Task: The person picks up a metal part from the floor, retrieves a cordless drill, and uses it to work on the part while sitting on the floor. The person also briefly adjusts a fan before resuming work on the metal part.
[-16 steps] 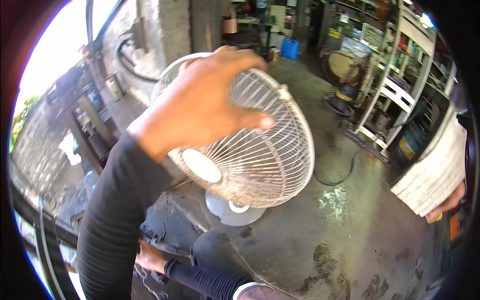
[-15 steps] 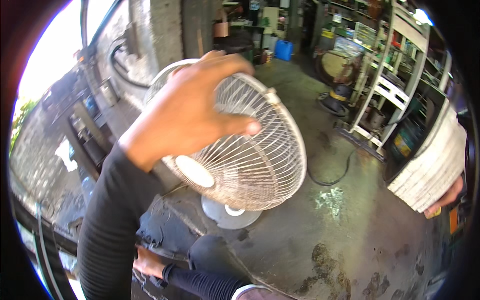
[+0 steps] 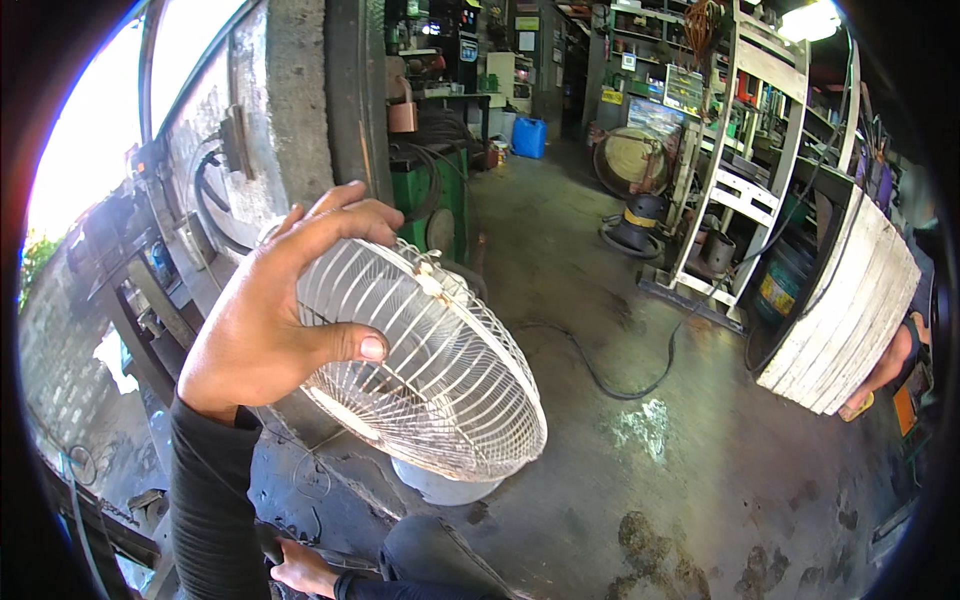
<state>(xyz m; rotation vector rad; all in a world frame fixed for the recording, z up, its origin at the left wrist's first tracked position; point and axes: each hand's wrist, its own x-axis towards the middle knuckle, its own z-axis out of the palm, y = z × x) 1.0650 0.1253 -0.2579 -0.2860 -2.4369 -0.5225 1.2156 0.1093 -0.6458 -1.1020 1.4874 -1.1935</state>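
Visibly grimy, tilted white wire-caged fan (image 3: 445,385), left grip (image 3: 265,325) spread apart before it, right grip (image 3: 303,568) unclear.

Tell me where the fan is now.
In the head view, the fan is just left of centre, standing on the floor with the left hand at its upper left.
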